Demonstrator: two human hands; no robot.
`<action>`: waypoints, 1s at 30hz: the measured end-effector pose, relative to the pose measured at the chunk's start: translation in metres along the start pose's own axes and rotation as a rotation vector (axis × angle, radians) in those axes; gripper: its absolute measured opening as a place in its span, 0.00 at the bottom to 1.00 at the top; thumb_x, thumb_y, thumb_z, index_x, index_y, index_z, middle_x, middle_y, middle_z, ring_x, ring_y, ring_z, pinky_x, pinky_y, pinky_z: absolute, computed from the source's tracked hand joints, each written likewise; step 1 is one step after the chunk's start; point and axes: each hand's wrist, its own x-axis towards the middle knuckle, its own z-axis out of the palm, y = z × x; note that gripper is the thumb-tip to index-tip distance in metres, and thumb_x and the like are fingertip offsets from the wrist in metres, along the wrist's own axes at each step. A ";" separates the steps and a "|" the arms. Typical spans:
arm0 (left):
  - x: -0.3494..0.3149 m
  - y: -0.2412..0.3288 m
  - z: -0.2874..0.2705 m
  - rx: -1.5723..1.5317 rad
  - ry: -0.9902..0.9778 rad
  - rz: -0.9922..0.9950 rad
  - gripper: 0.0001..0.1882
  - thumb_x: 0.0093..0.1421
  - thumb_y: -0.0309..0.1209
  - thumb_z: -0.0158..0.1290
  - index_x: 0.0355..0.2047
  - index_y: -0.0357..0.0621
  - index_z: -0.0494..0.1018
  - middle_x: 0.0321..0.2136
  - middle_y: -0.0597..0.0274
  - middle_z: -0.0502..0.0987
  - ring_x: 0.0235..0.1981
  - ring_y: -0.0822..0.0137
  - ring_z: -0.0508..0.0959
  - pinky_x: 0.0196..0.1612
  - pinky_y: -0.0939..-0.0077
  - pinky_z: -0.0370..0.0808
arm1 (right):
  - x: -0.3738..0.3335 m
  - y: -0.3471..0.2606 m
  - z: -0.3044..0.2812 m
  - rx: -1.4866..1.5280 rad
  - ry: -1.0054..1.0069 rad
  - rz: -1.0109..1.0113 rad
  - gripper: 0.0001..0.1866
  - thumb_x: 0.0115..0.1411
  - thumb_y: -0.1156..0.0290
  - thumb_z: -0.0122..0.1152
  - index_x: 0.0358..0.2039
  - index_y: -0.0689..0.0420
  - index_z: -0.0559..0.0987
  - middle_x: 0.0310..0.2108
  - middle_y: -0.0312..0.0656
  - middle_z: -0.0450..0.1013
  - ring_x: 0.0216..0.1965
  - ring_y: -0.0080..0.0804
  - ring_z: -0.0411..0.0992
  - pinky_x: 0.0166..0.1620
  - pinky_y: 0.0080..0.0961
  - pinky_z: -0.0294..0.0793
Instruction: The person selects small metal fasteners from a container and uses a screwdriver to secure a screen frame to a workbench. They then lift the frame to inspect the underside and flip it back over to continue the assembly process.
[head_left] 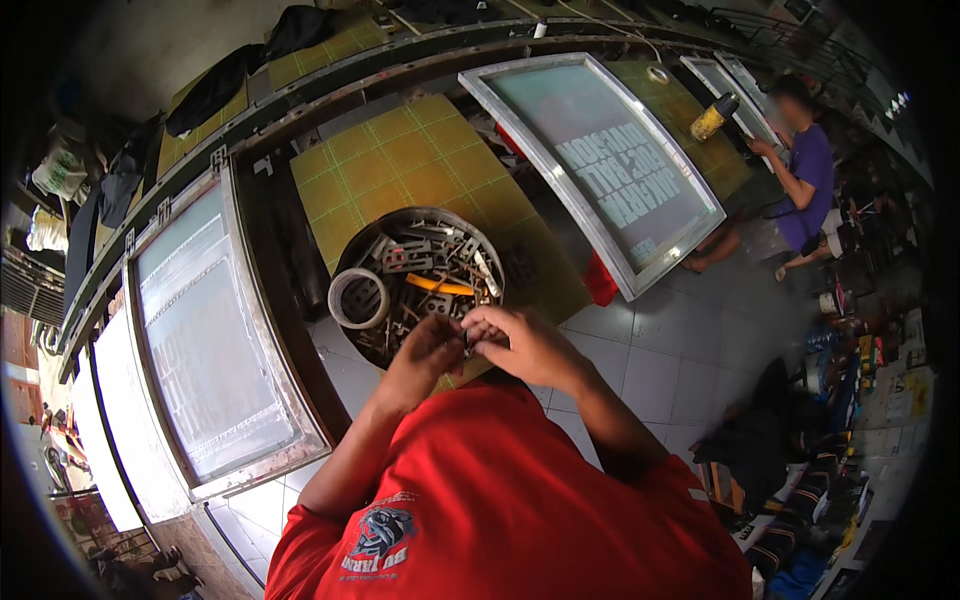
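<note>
Close together at the near rim of a round tub (476,222), my left hand (430,350) and my right hand (510,338) are both closed, fingertips nearly meeting. Between them shows a small dark metal piece (468,345), too small to name. Loose metal hardware (405,252), such as bolts and slotted brackets, fills the tub. An orange-yellow strip (438,286) lies across the pile. A pale roll of tape (358,299) rests at the tub's left side.
The tub stands on a yellow-green gridded board (400,150). Framed printing screens flank it, one left (215,330) and one tilted right (625,170). A person in purple (810,180) sits at far right, near a yellow-black bottle (714,116). Cluttered goods line the right side.
</note>
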 end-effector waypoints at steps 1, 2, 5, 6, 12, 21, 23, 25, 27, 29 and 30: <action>-0.003 0.000 0.007 0.035 -0.031 -0.018 0.10 0.60 0.22 0.48 0.41 0.40 0.61 0.30 0.64 0.67 0.27 0.75 0.70 0.29 0.80 0.70 | -0.005 -0.001 -0.002 0.029 -0.019 0.036 0.13 0.53 0.81 0.56 0.40 0.60 0.72 0.31 0.46 0.76 0.34 0.33 0.76 0.38 0.26 0.75; -0.004 -0.005 0.010 -0.009 -0.026 -0.027 0.12 0.60 0.22 0.49 0.41 0.41 0.60 0.31 0.64 0.67 0.28 0.75 0.69 0.29 0.81 0.70 | -0.010 -0.002 -0.006 -0.014 -0.002 -0.003 0.13 0.53 0.81 0.56 0.40 0.60 0.71 0.29 0.44 0.75 0.32 0.31 0.76 0.37 0.26 0.74; -0.002 -0.020 0.027 -0.058 -0.009 -0.070 0.16 0.57 0.18 0.53 0.41 0.45 0.60 0.32 0.67 0.68 0.30 0.78 0.69 0.31 0.85 0.68 | -0.029 0.010 -0.014 0.012 -0.004 0.038 0.14 0.53 0.80 0.59 0.41 0.59 0.71 0.28 0.38 0.71 0.32 0.26 0.72 0.38 0.24 0.72; 0.000 -0.024 0.032 -0.051 -0.030 -0.087 0.15 0.57 0.18 0.53 0.41 0.45 0.61 0.31 0.68 0.69 0.29 0.78 0.70 0.31 0.85 0.69 | -0.035 0.012 -0.019 0.031 -0.026 0.047 0.15 0.53 0.80 0.59 0.41 0.59 0.71 0.28 0.38 0.72 0.32 0.26 0.72 0.39 0.24 0.72; 0.025 -0.043 0.073 -0.126 -0.044 -0.244 0.07 0.56 0.24 0.57 0.33 0.44 0.71 0.28 0.67 0.74 0.27 0.76 0.73 0.31 0.83 0.72 | -0.071 0.034 -0.062 0.241 0.049 0.076 0.11 0.57 0.78 0.59 0.40 0.63 0.70 0.32 0.39 0.74 0.34 0.20 0.73 0.38 0.18 0.71; 0.084 -0.092 0.191 -0.211 0.003 -0.241 0.06 0.57 0.22 0.56 0.36 0.39 0.73 0.31 0.64 0.75 0.30 0.75 0.74 0.35 0.81 0.72 | -0.150 0.093 -0.152 0.342 0.248 0.055 0.05 0.63 0.76 0.52 0.36 0.64 0.75 0.30 0.38 0.73 0.28 0.17 0.70 0.33 0.15 0.72; 0.092 -0.095 0.218 -0.166 0.017 -0.227 0.06 0.57 0.22 0.56 0.35 0.38 0.73 0.30 0.64 0.75 0.30 0.75 0.74 0.35 0.81 0.72 | -0.164 0.110 -0.168 0.420 0.204 0.080 0.05 0.63 0.77 0.52 0.36 0.64 0.74 0.30 0.37 0.72 0.28 0.17 0.69 0.33 0.15 0.71; 0.096 -0.103 0.236 -0.157 0.056 -0.204 0.05 0.56 0.21 0.56 0.34 0.37 0.73 0.30 0.63 0.75 0.28 0.76 0.74 0.33 0.82 0.72 | -0.171 0.119 -0.181 0.404 0.242 0.055 0.05 0.61 0.76 0.53 0.33 0.64 0.74 0.28 0.39 0.73 0.27 0.21 0.71 0.31 0.19 0.71; 0.099 -0.113 0.250 -0.156 0.101 -0.158 0.05 0.56 0.20 0.55 0.34 0.37 0.72 0.30 0.63 0.75 0.27 0.76 0.74 0.32 0.83 0.72 | -0.174 0.125 -0.190 0.352 0.265 0.031 0.05 0.60 0.75 0.55 0.31 0.64 0.74 0.26 0.41 0.74 0.26 0.24 0.72 0.29 0.22 0.70; 0.101 -0.116 0.261 -0.076 0.128 -0.107 0.05 0.56 0.20 0.55 0.33 0.37 0.72 0.29 0.64 0.75 0.27 0.76 0.74 0.32 0.84 0.73 | -0.176 0.130 -0.197 0.266 0.275 0.005 0.06 0.58 0.74 0.56 0.29 0.64 0.73 0.25 0.42 0.73 0.26 0.26 0.72 0.30 0.23 0.70; 0.101 -0.116 0.263 -0.028 0.140 -0.091 0.05 0.56 0.20 0.55 0.33 0.37 0.71 0.30 0.63 0.75 0.28 0.76 0.74 0.33 0.83 0.73 | -0.176 0.132 -0.201 0.285 0.255 0.018 0.05 0.59 0.75 0.56 0.30 0.64 0.73 0.25 0.40 0.72 0.26 0.23 0.71 0.30 0.21 0.70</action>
